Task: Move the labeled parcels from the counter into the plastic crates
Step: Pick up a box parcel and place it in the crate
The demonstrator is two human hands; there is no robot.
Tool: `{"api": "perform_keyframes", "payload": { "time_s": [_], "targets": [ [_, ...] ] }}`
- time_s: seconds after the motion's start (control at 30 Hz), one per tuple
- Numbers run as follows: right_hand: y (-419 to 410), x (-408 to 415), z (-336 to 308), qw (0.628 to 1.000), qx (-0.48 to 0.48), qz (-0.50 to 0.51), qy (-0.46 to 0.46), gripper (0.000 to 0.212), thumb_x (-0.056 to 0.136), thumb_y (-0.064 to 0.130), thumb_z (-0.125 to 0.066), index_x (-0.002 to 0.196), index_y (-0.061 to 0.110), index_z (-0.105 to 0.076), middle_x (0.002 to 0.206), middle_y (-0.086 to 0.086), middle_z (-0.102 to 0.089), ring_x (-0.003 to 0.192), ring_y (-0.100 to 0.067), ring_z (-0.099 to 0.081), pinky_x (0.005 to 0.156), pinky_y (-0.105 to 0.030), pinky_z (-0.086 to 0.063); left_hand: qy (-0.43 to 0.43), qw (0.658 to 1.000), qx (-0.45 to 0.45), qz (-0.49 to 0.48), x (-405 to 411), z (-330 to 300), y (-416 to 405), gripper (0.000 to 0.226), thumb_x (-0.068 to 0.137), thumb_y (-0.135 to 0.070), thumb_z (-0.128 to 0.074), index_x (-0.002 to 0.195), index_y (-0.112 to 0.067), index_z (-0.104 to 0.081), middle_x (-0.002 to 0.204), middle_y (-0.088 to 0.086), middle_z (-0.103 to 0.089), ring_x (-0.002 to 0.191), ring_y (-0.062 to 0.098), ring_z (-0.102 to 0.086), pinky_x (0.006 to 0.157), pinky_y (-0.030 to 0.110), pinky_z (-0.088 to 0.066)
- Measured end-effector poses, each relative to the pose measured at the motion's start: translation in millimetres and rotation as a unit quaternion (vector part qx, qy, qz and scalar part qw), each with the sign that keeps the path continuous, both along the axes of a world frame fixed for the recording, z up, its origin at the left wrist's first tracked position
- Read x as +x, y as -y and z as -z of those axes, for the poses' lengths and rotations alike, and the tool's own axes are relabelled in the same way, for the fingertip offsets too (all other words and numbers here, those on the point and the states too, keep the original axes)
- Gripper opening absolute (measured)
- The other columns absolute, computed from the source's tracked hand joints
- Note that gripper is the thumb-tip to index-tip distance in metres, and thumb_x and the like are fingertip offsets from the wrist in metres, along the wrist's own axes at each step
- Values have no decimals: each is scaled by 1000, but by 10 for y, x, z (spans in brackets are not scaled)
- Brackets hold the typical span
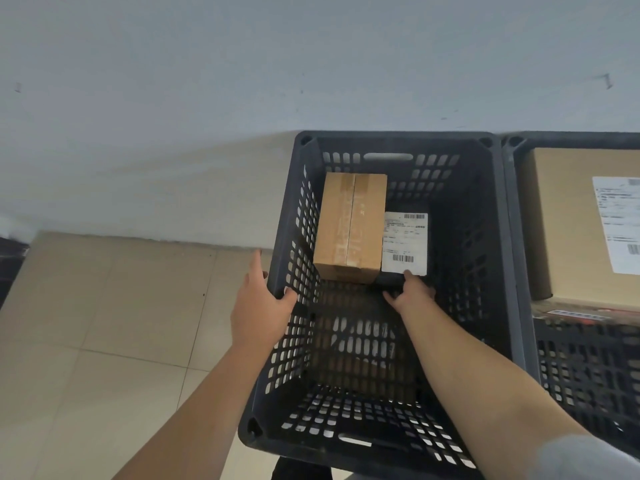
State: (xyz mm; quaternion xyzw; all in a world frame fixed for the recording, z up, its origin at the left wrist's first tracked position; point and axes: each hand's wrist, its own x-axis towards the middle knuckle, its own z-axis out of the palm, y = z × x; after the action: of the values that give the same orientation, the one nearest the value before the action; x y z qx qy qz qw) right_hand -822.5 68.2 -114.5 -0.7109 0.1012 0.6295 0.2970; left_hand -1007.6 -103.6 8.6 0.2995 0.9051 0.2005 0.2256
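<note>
A dark slatted plastic crate (491, 258) stands on the floor below me. At its far end lies a taped brown cardboard box (349, 226). Beside it on the right sits a black parcel (405, 242) with a white barcode label on top. My right hand (410, 294) reaches down inside the crate and grips the near edge of the black parcel. My left hand (259, 303) holds the crate's left rim, thumb over the top edge and fingers outside.
A second dark crate (581, 358) adjoins on the right, holding a large brown box (575, 223) with a white label. Beige floor tiles (114, 323) spread to the left. A pale wall (242, 64) runs behind the crates.
</note>
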Motion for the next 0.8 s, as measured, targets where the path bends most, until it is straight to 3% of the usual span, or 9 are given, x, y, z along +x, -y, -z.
{"api": "perform_keyframes", "payload": {
  "time_s": [0.13, 0.3, 0.47, 0.63, 0.8],
  "targets": [
    [-51, -38, -2, 1000, 1, -21, 3, 66, 95, 7, -72, 153, 24, -46, 147, -14, -54, 132, -38, -55, 100, -63, -54, -1, 1000, 3, -6, 16, -23, -4, 89, 92, -30, -76, 161, -26, -20, 141, 6, -59, 123, 28, -64, 99, 52, -58],
    [53, 22, 44, 1000, 16, -6, -17, 70, 93, 11, -77, 153, 21, -44, 146, -16, -55, 131, -38, -56, 97, -54, -59, -8, 1000, -7, -7, 17, -28, -3, 91, 92, -34, -76, 161, -28, -18, 136, 4, -62, 113, 26, -68, 94, 50, -60],
    [230, 40, 52, 998, 54, -5, -13, 72, 95, 14, -74, 156, 24, -37, 144, -15, -55, 127, -36, -60, 97, -53, -59, -18, 1000, -13, -8, 15, -17, -4, 90, 91, -37, -76, 160, -29, -18, 131, 3, -63, 112, 25, -67, 92, 48, -61],
    [287, 101, 39, 996, 72, -23, -39, 48, 103, 15, -58, 149, 18, -46, 150, -16, -52, 127, -37, -60, 100, -49, -56, -18, 1000, -13, -13, 12, -4, -7, 89, 91, -36, -76, 159, -30, -19, 128, 1, -64, 108, 24, -68, 88, 48, -62],
    [393, 78, -99, 996, 55, -56, -39, 41, 103, 19, -56, 144, 15, -50, 149, -15, -51, 126, -34, -60, 94, -49, -56, -30, 999, -18, -2, -10, -1, -6, 86, 92, -35, -74, 159, -29, -21, 128, 2, -64, 111, 26, -66, 90, 51, -60]
  ]
}}
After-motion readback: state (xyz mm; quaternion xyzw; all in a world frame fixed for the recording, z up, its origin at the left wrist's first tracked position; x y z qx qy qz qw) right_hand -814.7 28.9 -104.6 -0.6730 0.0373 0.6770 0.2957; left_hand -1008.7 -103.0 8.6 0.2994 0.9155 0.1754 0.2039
